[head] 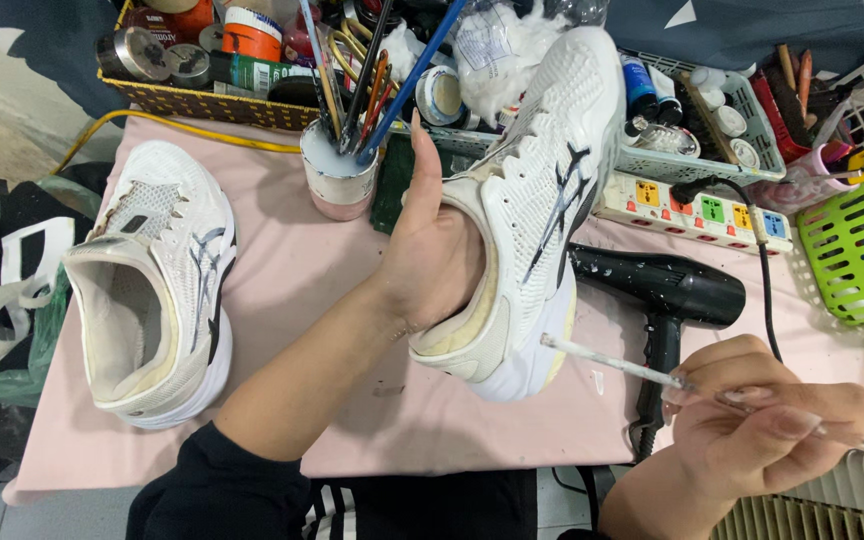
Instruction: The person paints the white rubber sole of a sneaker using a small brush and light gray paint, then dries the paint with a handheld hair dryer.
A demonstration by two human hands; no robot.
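Nearest us, our right hand (762, 425) is curled tight, pinching a thin white-stained paintbrush (612, 362) whose tip touches the heel sole. Our left hand (430, 245) is thrust inside the white mesh sneaker with black streaks (537, 190), thumb up, holding it raised and tilted over the pink table (282, 290). Beyond lie a black hairdryer (667, 290), its matching white sneaker (157, 280) and a brush-filled cup (339, 175).

Head-worn view, looking steeply down, close over table (352, 420)
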